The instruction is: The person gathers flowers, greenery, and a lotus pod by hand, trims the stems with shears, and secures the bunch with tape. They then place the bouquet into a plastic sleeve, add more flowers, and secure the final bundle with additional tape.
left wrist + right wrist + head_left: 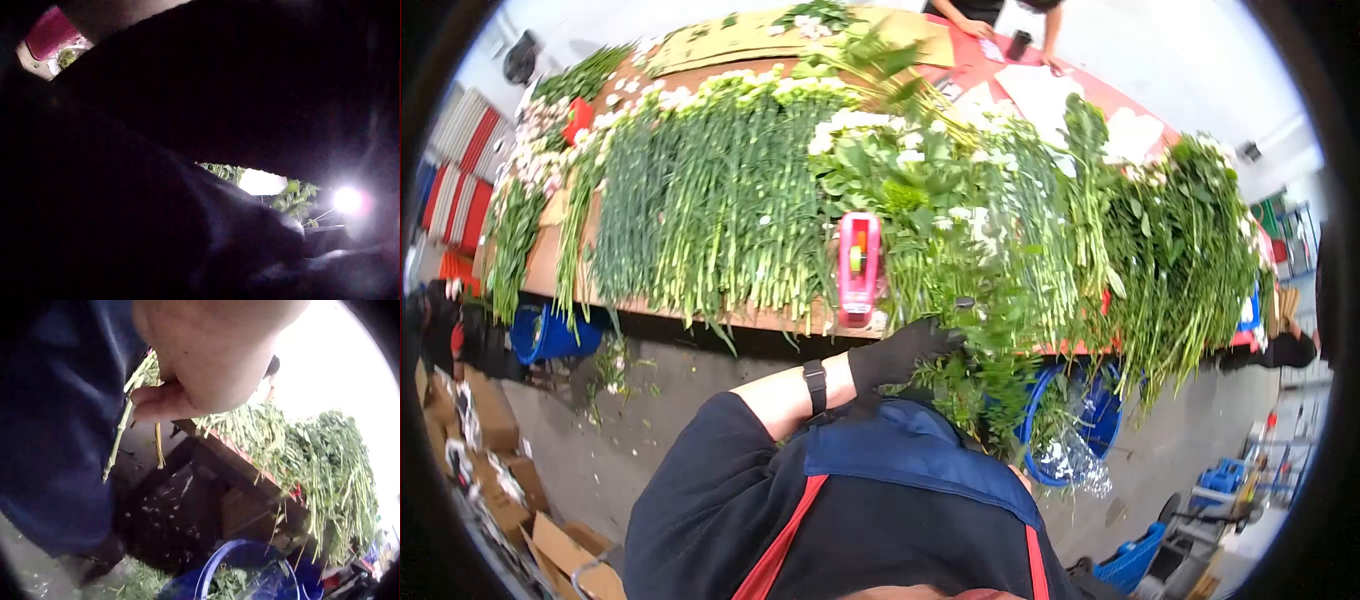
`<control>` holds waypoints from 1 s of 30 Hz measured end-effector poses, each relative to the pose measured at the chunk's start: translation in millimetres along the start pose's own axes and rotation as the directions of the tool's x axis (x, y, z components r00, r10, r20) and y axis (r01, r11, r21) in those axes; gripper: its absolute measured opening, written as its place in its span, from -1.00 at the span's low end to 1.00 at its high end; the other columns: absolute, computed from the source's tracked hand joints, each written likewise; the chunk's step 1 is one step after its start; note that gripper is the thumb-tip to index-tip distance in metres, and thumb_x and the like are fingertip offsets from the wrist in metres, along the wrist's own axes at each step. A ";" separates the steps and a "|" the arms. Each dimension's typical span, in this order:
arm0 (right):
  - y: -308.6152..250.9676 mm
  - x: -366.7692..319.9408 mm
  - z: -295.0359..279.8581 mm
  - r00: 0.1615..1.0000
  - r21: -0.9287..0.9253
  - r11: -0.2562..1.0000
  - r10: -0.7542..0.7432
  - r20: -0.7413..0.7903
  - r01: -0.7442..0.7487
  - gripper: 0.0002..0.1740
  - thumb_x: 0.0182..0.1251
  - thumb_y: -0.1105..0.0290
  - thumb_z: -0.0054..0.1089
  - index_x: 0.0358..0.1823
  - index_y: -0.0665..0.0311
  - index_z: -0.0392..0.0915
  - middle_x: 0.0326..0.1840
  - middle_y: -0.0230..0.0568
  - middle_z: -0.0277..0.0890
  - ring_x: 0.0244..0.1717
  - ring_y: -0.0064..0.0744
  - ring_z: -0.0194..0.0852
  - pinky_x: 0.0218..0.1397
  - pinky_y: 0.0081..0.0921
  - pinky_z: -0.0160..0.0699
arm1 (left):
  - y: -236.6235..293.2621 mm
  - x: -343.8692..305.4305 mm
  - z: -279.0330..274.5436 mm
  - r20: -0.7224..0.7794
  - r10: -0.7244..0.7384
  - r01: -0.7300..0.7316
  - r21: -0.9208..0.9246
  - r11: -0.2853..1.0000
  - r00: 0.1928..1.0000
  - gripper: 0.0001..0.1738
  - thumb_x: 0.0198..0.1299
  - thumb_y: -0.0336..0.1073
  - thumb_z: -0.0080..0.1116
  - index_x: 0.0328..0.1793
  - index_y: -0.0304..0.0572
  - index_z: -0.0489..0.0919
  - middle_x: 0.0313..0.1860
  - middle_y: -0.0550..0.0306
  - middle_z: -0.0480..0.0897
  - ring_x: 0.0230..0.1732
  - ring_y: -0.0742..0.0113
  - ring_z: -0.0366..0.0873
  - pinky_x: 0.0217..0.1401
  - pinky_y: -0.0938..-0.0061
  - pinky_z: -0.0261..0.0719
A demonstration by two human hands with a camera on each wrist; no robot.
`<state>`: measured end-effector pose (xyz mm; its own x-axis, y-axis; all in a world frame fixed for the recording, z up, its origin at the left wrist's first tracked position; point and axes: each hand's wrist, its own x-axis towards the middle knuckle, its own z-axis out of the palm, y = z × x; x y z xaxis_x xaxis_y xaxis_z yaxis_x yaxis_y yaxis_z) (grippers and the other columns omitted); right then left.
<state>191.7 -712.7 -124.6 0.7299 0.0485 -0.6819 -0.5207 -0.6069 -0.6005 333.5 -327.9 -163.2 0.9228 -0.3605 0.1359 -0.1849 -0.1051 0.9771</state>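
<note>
A black-gloved left hand (905,355) reaches in front of my chest to a bunch of leafy green stems (990,390); whether its fingers close round them I cannot tell. The left wrist view is mostly dark, with some green leaves (297,199) showing through a gap. My bare right hand (206,375) grips plant stems (119,434), whose cut ends hang below it beside my dark blue apron. Foliage hides most of that hand in the head view. A pink-red holder (859,270) stands on the table just beyond the left hand.
Rows of cut flowers (730,200) cover the table, stems overhanging its front edge. Blue bins (1032,430) (550,335) stand below, the right one containing clear plastic and greenery. Another person's arms (1055,35) show across the table. Cardboard boxes (565,550) lie at lower left.
</note>
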 end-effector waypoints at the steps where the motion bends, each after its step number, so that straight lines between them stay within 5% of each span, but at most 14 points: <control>1: 2.1 6.0 0.3 0.994 0.062 0.994 0.082 0.069 -0.086 -0.51 0.49 0.15 -0.09 0.35 0.16 0.22 0.21 0.14 0.38 0.08 -0.07 0.41 0.16 -0.35 0.35 | -22.2 -8.3 2.3 0.041 0.062 -0.061 -0.042 0.997 0.997 -0.37 0.10 -0.43 0.14 0.38 -0.05 0.40 0.17 -0.14 0.54 0.13 -0.05 0.47 0.19 0.21 0.40; 2: 1.6 9.8 1.0 0.977 0.116 0.977 0.162 0.142 -0.178 -0.44 0.53 0.09 -0.14 0.46 0.12 0.18 0.32 0.15 0.35 0.16 -0.08 0.39 0.24 -0.37 0.33 | -45.1 -16.5 4.8 0.082 0.124 -0.117 -0.088 0.989 0.989 -0.26 0.06 -0.53 0.10 0.46 0.01 0.35 0.19 -0.17 0.52 0.15 -0.12 0.44 0.20 0.17 0.38; 4: -3.2 7.7 -0.9 0.992 -0.111 0.994 0.024 0.121 -0.010 -0.58 0.51 0.12 -0.13 0.26 0.18 0.33 0.17 0.09 0.43 0.05 -0.13 0.40 0.15 -0.34 0.36 | -18.0 -20.5 -12.0 0.099 0.129 -0.159 0.420 0.893 0.987 -0.19 0.03 -0.57 0.07 0.51 0.03 0.29 0.10 -0.17 0.54 0.09 -0.09 0.46 0.16 0.13 0.39; 5: -6.9 12.7 7.2 0.992 -0.164 0.986 -0.004 0.124 0.025 -0.59 0.50 0.14 -0.11 0.24 0.19 0.34 0.15 0.09 0.44 0.04 -0.13 0.41 0.14 -0.33 0.36 | -6.0 -26.1 -15.1 0.020 0.145 -0.137 0.464 0.875 0.989 -0.15 0.00 -0.59 0.10 0.51 0.08 0.29 -0.11 -0.19 0.56 -0.13 -0.05 0.49 0.00 0.13 0.43; 7: -14.1 13.2 9.7 0.991 -0.219 0.972 -0.057 0.119 0.082 -0.61 0.47 0.17 -0.08 0.19 0.21 0.36 0.10 0.08 0.45 0.01 -0.12 0.43 0.11 -0.33 0.38 | -9.1 -23.0 -13.4 -0.166 0.180 -0.141 0.223 0.964 0.970 -0.11 -0.04 -0.63 0.11 0.52 0.07 0.27 -0.15 -0.19 0.57 -0.20 -0.06 0.49 -0.06 0.17 0.46; 11: -32.6 15.8 11.0 0.982 -0.299 0.938 -0.144 0.121 0.174 -0.66 0.42 0.23 -0.01 0.11 0.24 0.40 0.01 0.06 0.48 -0.04 -0.10 0.46 0.06 -0.31 0.41 | -7.4 -39.6 -27.8 -0.201 0.203 -0.177 0.138 0.975 0.958 -0.03 -0.12 -0.72 0.11 0.54 0.00 0.24 -0.04 -0.06 0.64 -0.21 0.05 0.55 -0.03 0.33 0.52; 14: -48.9 21.7 16.8 0.967 -0.345 0.906 -0.210 0.141 0.247 -0.69 0.38 0.27 0.04 0.05 0.27 0.43 -0.05 0.05 0.50 -0.07 -0.09 0.49 0.02 -0.30 0.44 | -13.0 -34.3 -22.1 -0.341 -0.032 -0.024 -0.160 0.987 0.939 -0.30 0.02 -0.23 0.33 0.33 -0.25 0.42 -0.19 0.01 0.61 -0.31 0.27 0.48 -0.14 0.38 0.48; 15: -54.0 25.8 22.2 0.962 -0.364 0.892 -0.228 0.150 0.268 -0.70 0.37 0.28 0.05 0.03 0.27 0.44 -0.07 0.05 0.51 -0.09 -0.08 0.50 0.01 -0.30 0.45 | -2.1 -31.6 -23.3 -0.269 -0.362 0.199 -0.484 0.852 0.893 -0.30 0.03 -0.05 0.34 0.24 -0.32 0.47 -0.23 0.01 0.59 -0.32 0.29 0.47 -0.17 0.39 0.47; 18: -70.3 32.4 28.9 0.934 -0.420 0.836 -0.298 0.196 0.354 -0.74 0.33 0.33 0.10 -0.04 0.30 0.47 -0.14 0.04 0.53 -0.13 -0.07 0.53 -0.03 -0.28 0.47 | -18.4 -27.5 -25.0 -0.094 -0.584 0.487 -0.454 0.746 0.806 -0.27 0.39 0.25 -0.13 0.51 -0.03 0.29 0.23 0.13 0.57 0.17 0.44 0.49 0.26 0.54 0.35; 22: -94.9 32.0 33.1 0.866 -0.520 0.692 -0.411 0.285 0.500 -0.78 0.27 0.38 0.17 -0.12 0.33 0.52 -0.23 0.03 0.56 -0.18 -0.05 0.56 -0.08 -0.27 0.50 | -7.7 -20.6 -25.4 -0.117 -0.697 0.602 -0.418 0.680 0.707 -0.24 0.33 0.39 -0.19 0.44 0.09 0.40 -0.03 0.21 0.64 -0.12 0.42 0.54 0.09 0.48 0.45; 24: -114.4 37.9 34.8 0.807 -0.575 0.574 -0.492 0.327 0.583 -0.81 0.24 0.41 0.20 -0.16 0.35 0.54 -0.27 0.02 0.57 -0.20 -0.04 0.58 -0.11 -0.26 0.52 | -12.6 -18.7 -19.3 -0.227 -0.529 0.439 -0.350 0.828 0.818 -0.22 0.31 0.42 -0.18 0.41 0.07 0.43 -0.02 0.19 0.65 -0.11 0.41 0.55 0.08 0.47 0.46; 26: -135.5 50.2 36.7 0.781 -0.516 0.600 -0.561 0.274 0.612 -0.83 0.22 0.44 0.24 -0.21 0.37 0.56 -0.32 0.01 0.59 -0.23 -0.03 0.60 -0.14 -0.25 0.54 | -40.4 -20.3 -9.6 -0.092 -0.448 0.307 -0.605 0.734 0.889 -0.32 0.39 0.23 -0.17 0.48 0.02 0.31 0.03 0.13 0.63 -0.03 0.32 0.56 0.09 0.34 0.52; 28: -156.7 75.9 52.0 0.773 -0.189 0.749 -0.618 0.147 0.635 -0.62 0.16 0.42 0.30 0.03 0.36 0.53 -0.07 -0.01 0.61 0.02 -0.09 0.59 0.10 -0.29 0.51 | -45.4 -22.2 -13.3 -0.051 -0.321 0.183 -0.734 0.654 0.946 -0.39 0.43 0.05 -0.12 0.50 -0.03 0.24 0.02 0.10 0.61 0.00 0.25 0.58 0.07 0.24 0.58; 30: -195.5 71.5 74.8 0.692 -0.160 0.674 -0.692 0.204 0.721 -0.45 0.15 0.40 0.33 0.19 0.40 0.42 0.14 -0.03 0.54 0.17 -0.17 0.53 0.24 -0.34 0.45 | -19.7 -23.9 -19.7 -0.065 -0.169 0.057 -0.776 0.628 0.983 -0.44 0.43 -0.10 -0.02 0.47 -0.08 0.21 -0.05 0.10 0.59 -0.02 0.19 0.60 0.03 0.18 0.64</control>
<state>312.6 -531.3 -87.2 0.7756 0.6152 -0.1415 0.2463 -0.5013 -0.8295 321.7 -298.9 -182.5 0.9608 -0.2765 -0.0213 0.1986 0.6325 0.7486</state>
